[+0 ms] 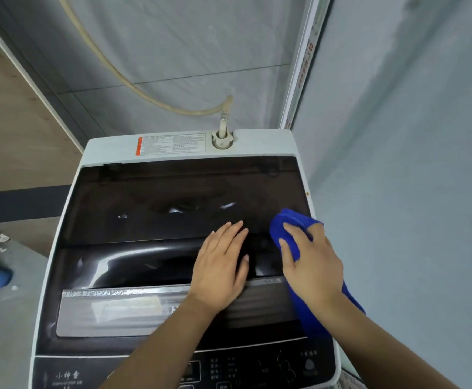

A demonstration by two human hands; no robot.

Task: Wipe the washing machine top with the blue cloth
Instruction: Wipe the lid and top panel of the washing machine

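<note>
Blue cloth [281, 223]: it is lying bunched on the right side of the washing machine top [159, 209], close to the right edge, with a loose end trailing back under the wrist toward the front.
Right hand [311, 266]: it is gripping the cloth, with the fingers curling over the bunched part and pressing it down on the dark lid.
Left hand [220, 269]: it is resting flat on the lid just beside the right hand, palm down and holding nothing, with the fingers straight and slightly spread.
Lid surface: the glossy dark panel is reflecting light, and a silvery strip is running across its front part.
Control panel [257, 369]: it is sitting at the near edge, showing pale printed symbols and text.
Warning label [170, 144]: it is sitting on the white rear rim.
Inlet fitting [222, 137]: it is standing on the rear rim, right of the label.
Hose [156, 94]: a beige hose is looping up from the fitting across the grey wall [397, 136].
</note>
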